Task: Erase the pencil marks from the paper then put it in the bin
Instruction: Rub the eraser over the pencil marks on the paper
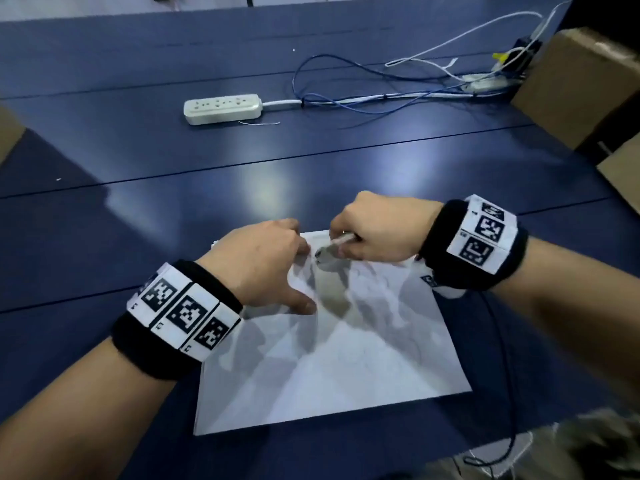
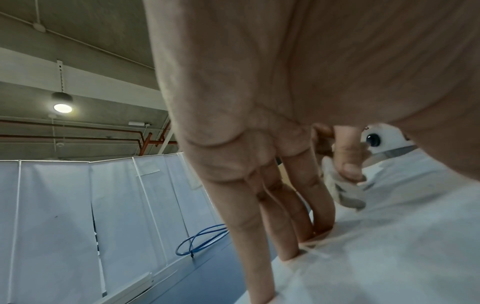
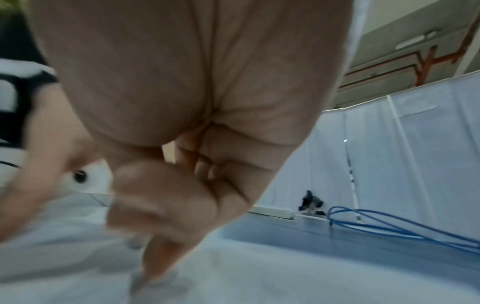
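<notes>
Your right hand (image 1: 377,230) pinches the eraser (image 1: 323,255) mid-frame; your left hand (image 1: 266,265) presses flat, fingers straight. The paper (image 1: 346,368) is thin and crumples easily, so brace near the rubbing.

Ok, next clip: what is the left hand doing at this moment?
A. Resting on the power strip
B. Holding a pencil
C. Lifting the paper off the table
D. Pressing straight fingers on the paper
D: the left hand presses straight fingers flat on the paper, while the right hand grips the eraser beside them.
</notes>
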